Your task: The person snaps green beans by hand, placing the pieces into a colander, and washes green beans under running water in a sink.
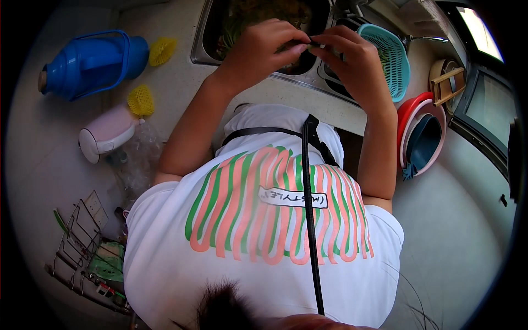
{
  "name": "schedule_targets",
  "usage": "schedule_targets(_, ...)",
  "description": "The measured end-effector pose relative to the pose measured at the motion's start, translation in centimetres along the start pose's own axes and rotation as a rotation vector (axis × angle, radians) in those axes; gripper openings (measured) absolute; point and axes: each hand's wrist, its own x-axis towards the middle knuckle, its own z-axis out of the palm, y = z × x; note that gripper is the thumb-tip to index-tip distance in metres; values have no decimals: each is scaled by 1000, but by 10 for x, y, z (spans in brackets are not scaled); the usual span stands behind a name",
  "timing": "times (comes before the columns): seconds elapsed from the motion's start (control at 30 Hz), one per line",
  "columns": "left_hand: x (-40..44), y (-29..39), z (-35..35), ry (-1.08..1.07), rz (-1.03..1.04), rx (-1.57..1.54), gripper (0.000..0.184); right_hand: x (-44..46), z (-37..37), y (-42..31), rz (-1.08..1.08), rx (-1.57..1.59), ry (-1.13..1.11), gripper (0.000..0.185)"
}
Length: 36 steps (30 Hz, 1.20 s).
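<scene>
Both my hands meet over the metal double sink at the top of the view. My left hand (267, 49) has its thumb and index finger pinched at the fingertips, and my right hand (349, 58) pinches close against it. A small dark piece shows between the fingertips, too small to name. Beneath my hands, the left basin (204, 41) holds leafy greens (234, 25) in dark water. A turquoise basket (397, 63) with some greens inside stands at the right basin, beside my right hand.
A blue thermos (91, 63), two yellow scrubbers (162, 51) and a pink-white kettle (107, 132) are on the left. Stacked basins (404, 129), red and pink with a dark one, stand on the right. A wire rack (71, 253) is at lower left, an open window (489, 99) at right.
</scene>
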Motion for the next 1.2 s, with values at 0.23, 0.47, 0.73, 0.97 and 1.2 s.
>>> schedule_targets(0.23, -3, 6, 7, -59, -46, 161, 14, -2, 7, 2, -137, -313, -96, 10)
schedule_targets(0.47, -3, 8, 13, -17, 1, 259, 12, -6, 18, 7, -93, -277, -96, 9)
schedule_targets(0.73, -10, 7, 20, 91, -312, -42, 16, -8, 32, 1, -100, -277, 175, 7)
schedule_targets(0.97, -6, 3, 23, 237, -547, -611, 23, -12, 50, 2, -35, -158, 376, 11)
schedule_targets(1.2, -3, 1, 21, 408, -473, -734, 21, -18, 42, 0, -75, -196, 332, 12)
